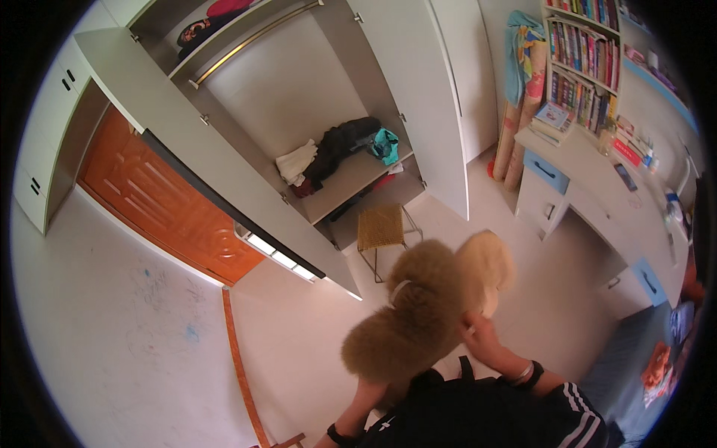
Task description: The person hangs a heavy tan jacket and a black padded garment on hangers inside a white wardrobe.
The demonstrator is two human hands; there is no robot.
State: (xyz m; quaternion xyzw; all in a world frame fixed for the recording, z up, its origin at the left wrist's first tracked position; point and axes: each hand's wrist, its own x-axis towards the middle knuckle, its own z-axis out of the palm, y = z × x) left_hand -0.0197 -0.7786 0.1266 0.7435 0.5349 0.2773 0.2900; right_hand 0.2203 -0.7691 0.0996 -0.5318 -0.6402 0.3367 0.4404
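Observation:
A bulky brown fluffy item [411,325], plush or fur, is held up in front of my chest. A pale band shows near its middle, and a lighter tan lobe [487,269] extends at its right; its exact kind is unclear. My right hand [482,336] pinches its right edge with bent fingers. At the lower left, my left hand [371,395] supports it from beneath, its fingers hidden by the fluff. Beyond stands an open wardrobe [280,73] with dark clothes [344,145], a cream cloth [297,162] and a teal item [385,145] on a low shelf.
A woven-seat stool [381,227] stands before the wardrobe, between its open left door [224,168] and right door [414,89]. A desk [594,173], a bookcase [582,67] and rolled mats [524,129] are at right. A blue-grey bed [610,358] lies at lower right.

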